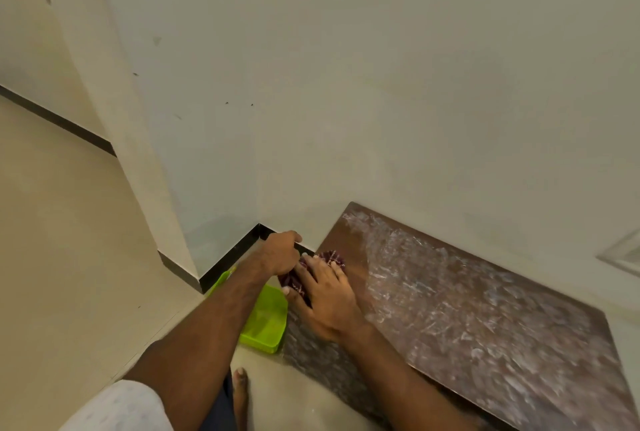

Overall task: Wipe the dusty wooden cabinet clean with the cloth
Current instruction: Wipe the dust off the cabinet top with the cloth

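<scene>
My right hand (327, 295) presses the dark red patterned cloth (311, 271) flat, fingers spread, at the brown wooden cabinet (467, 309) top's left end; my left hand (280, 252) pinches its edge. Dust stretches rightward along the cabinet's length.

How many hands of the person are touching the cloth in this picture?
2. The right hand lies flat on the dark red cloth at the cabinet top's near-left corner; the left hand grips the cloth's left end, above the green tray.
</scene>
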